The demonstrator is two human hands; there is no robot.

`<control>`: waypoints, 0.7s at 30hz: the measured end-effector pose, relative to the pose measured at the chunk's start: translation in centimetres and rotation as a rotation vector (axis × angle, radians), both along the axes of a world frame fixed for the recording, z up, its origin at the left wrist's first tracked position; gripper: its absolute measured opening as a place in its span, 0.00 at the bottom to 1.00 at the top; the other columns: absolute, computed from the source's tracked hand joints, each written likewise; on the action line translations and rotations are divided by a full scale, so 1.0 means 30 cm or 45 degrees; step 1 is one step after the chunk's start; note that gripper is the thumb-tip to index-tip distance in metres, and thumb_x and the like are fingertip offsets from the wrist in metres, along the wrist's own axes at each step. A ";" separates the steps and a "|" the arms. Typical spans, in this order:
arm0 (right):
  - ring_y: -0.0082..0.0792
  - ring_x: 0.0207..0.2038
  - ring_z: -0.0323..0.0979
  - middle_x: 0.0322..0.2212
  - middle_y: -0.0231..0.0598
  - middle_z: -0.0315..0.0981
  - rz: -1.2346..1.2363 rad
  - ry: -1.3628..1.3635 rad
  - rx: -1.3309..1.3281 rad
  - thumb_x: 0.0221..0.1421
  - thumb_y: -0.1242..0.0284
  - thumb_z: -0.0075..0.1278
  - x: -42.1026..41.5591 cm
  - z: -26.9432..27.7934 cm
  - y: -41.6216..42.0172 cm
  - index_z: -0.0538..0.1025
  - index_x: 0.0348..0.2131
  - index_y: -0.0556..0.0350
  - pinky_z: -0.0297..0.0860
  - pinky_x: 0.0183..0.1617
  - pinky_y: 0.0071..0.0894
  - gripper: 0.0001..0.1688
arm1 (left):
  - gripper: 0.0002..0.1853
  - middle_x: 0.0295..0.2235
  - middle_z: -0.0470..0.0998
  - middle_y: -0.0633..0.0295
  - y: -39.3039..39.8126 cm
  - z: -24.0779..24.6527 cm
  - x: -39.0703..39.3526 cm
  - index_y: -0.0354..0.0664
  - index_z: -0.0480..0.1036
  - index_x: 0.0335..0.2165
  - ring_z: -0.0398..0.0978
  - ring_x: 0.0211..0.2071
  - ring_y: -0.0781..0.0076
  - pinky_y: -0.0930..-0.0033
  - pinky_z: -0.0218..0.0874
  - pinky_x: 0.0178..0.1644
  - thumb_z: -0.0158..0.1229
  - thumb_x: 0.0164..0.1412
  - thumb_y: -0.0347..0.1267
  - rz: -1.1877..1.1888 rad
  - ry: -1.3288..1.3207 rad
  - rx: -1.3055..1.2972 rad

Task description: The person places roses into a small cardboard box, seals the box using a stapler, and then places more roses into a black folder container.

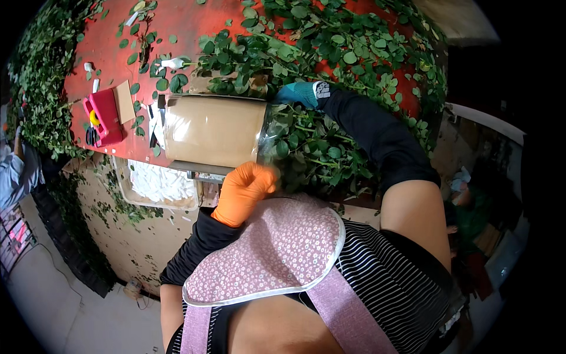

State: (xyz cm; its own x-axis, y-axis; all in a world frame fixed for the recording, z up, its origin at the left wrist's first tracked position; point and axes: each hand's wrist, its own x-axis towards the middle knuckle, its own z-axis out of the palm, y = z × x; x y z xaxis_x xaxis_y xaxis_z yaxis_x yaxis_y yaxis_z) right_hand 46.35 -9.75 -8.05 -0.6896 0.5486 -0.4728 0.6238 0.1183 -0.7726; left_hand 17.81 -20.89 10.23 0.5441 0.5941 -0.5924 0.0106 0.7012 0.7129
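My left hand (246, 191), in an orange glove, has curled fingers at the near right corner of a brown sheet with clear plastic over it (212, 130). Its fingertips are blurred, and whether they grip anything is unclear. My right hand (300, 94), in a teal glove, reaches to the far right corner of the sheet, above leafy stems (318, 141); its fingertips are hard to make out. These leafy stems lie just right of the sheet, between my hands. A white-wrapped tip (173, 63) on a stem lies beyond the sheet.
More leafy stems (349, 57) cover the red table (185, 22). At left are a pink holder (106, 117) with scissors (91, 135), a cardboard piece (124, 101) and a leaf pile (40, 79). A bin of white pieces (119, 186) stands below the edge. Another person's sleeve (20, 175) shows far left.
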 end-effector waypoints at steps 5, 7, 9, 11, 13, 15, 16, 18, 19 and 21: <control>0.51 0.43 0.73 0.43 0.50 0.75 0.112 -0.304 0.107 0.56 0.72 0.47 0.004 -0.025 0.044 0.72 0.51 0.56 0.69 0.47 0.42 0.22 | 0.11 0.27 0.75 0.65 -0.068 -0.077 -0.046 0.38 0.71 0.29 0.65 0.24 0.83 0.80 0.55 0.28 0.57 0.64 0.34 0.032 -0.003 -0.074; 0.51 0.37 0.75 0.34 0.48 0.78 0.213 -0.626 0.199 0.58 0.63 0.48 -0.044 0.017 0.101 0.75 0.46 0.54 0.70 0.43 0.43 0.20 | 0.11 0.27 0.74 0.65 -0.091 -0.112 -0.050 0.38 0.70 0.29 0.66 0.25 0.82 0.80 0.55 0.27 0.57 0.64 0.34 0.023 0.024 -0.118; 0.44 0.37 0.77 0.33 0.47 0.78 -0.313 -0.697 0.043 0.59 0.60 0.48 -0.064 0.292 0.082 0.75 0.47 0.53 0.71 0.41 0.38 0.22 | 0.11 0.28 0.74 0.65 -0.109 -0.128 -0.045 0.38 0.70 0.29 0.66 0.25 0.82 0.81 0.54 0.27 0.57 0.64 0.34 0.066 -0.010 -0.112; 0.34 0.39 0.76 0.35 0.44 0.78 -0.768 -0.218 0.167 0.59 0.61 0.49 -0.013 0.400 -0.016 0.74 0.49 0.53 0.71 0.43 0.33 0.22 | 0.11 0.28 0.73 0.65 -0.125 -0.130 -0.034 0.38 0.70 0.29 0.66 0.25 0.82 0.81 0.53 0.27 0.57 0.64 0.34 0.078 -0.063 -0.115; 0.28 0.40 0.75 0.38 0.41 0.78 -0.937 0.129 0.324 0.57 0.64 0.52 -0.019 0.483 -0.103 0.75 0.48 0.56 0.71 0.44 0.31 0.22 | 0.12 0.26 0.74 0.66 -0.140 -0.145 -0.038 0.38 0.72 0.31 0.63 0.23 0.85 0.82 0.53 0.26 0.57 0.64 0.37 0.083 -0.044 -0.086; 0.32 0.44 0.76 0.43 0.42 0.77 -0.907 0.210 0.272 0.54 0.59 0.56 -0.053 0.583 -0.194 0.76 0.46 0.59 0.70 0.50 0.35 0.25 | 0.13 0.25 0.75 0.68 -0.138 -0.138 -0.034 0.39 0.73 0.32 0.62 0.22 0.86 0.82 0.53 0.25 0.57 0.64 0.38 0.064 0.013 -0.061; 0.33 0.37 0.76 0.38 0.42 0.78 -0.759 0.209 0.426 0.53 0.65 0.56 -0.079 0.603 -0.249 0.77 0.43 0.57 0.72 0.44 0.34 0.20 | 0.13 0.25 0.75 0.69 -0.126 -0.115 -0.026 0.39 0.73 0.31 0.62 0.22 0.87 0.83 0.53 0.26 0.57 0.64 0.39 0.064 0.016 -0.107; 0.42 0.26 0.75 0.25 0.41 0.77 -0.425 0.279 0.546 0.49 0.69 0.57 -0.147 0.625 -0.342 0.79 0.34 0.52 0.72 0.32 0.35 0.11 | 0.12 0.24 0.75 0.69 -0.107 -0.091 -0.018 0.39 0.73 0.31 0.63 0.22 0.86 0.82 0.54 0.26 0.56 0.65 0.37 0.125 -0.056 -0.016; 0.43 0.27 0.75 0.26 0.42 0.76 -0.270 0.192 0.396 0.51 0.63 0.54 -0.182 0.640 -0.398 0.78 0.31 0.51 0.70 0.35 0.41 0.12 | 0.11 0.24 0.75 0.69 -0.099 -0.078 -0.016 0.39 0.73 0.31 0.63 0.21 0.86 0.82 0.55 0.26 0.56 0.65 0.37 0.157 -0.085 0.007; 0.48 0.26 0.73 0.21 0.43 0.73 -0.008 0.265 0.404 0.52 0.59 0.51 -0.277 0.599 -0.486 0.75 0.29 0.52 0.67 0.33 0.47 0.15 | 0.12 0.24 0.75 0.70 -0.066 -0.051 -0.026 0.40 0.73 0.31 0.63 0.21 0.85 0.82 0.55 0.27 0.55 0.65 0.38 0.077 -0.020 0.032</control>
